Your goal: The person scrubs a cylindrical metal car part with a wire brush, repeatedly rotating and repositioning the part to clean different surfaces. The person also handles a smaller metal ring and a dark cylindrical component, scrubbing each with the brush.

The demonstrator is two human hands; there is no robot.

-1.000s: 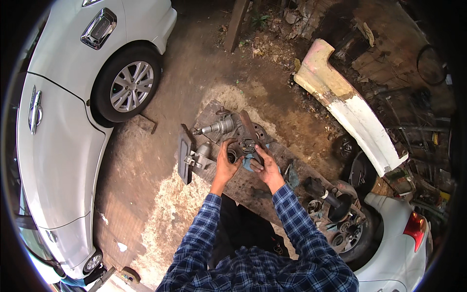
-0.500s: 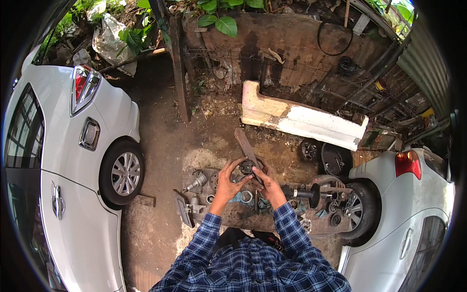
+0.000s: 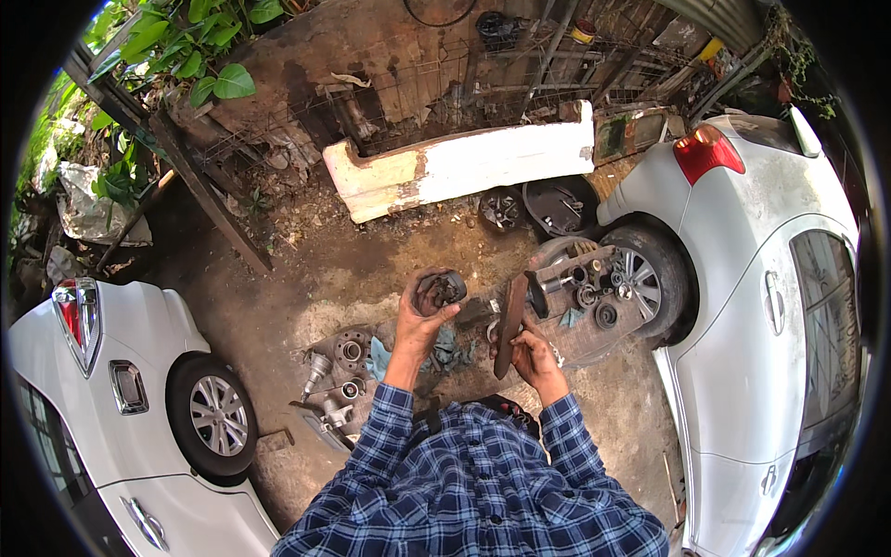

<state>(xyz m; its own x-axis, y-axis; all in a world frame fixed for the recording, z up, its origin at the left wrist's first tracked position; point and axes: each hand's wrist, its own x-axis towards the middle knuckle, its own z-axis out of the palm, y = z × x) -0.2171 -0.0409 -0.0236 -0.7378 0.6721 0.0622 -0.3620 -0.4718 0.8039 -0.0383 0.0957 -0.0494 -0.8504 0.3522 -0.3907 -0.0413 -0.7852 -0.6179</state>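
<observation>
Held up in my left hand point(image 3: 418, 330) is a dark, greasy cup-shaped metal part point(image 3: 436, 291), its hollow side facing up. My right hand point(image 3: 538, 360) is closed around the lower part of a flat brown bar point(image 3: 512, 320); whether it is wood or rusty metal I cannot tell. The two things are apart. Beneath my hands, loose car parts lie on a low work surface: a round wheel hub point(image 3: 352, 351) left of my left hand, a bearing-like ring point(image 3: 351, 390) below it, and crumpled blue rags point(image 3: 449, 353) between my wrists.
Several greasy rings and parts point(image 3: 594, 290) lie to the right. A silver car point(image 3: 752, 232) stands at the right, a white car point(image 3: 130, 408) at the left. Beyond lie a worn white bumper point(image 3: 473, 167) and a black round basin point(image 3: 557, 206). A post point(image 3: 209, 190) leans at left.
My hands have moved apart. The cup-shaped part is now in the left hand alone, and the brown bar is in the right. The view has swung to the right.
</observation>
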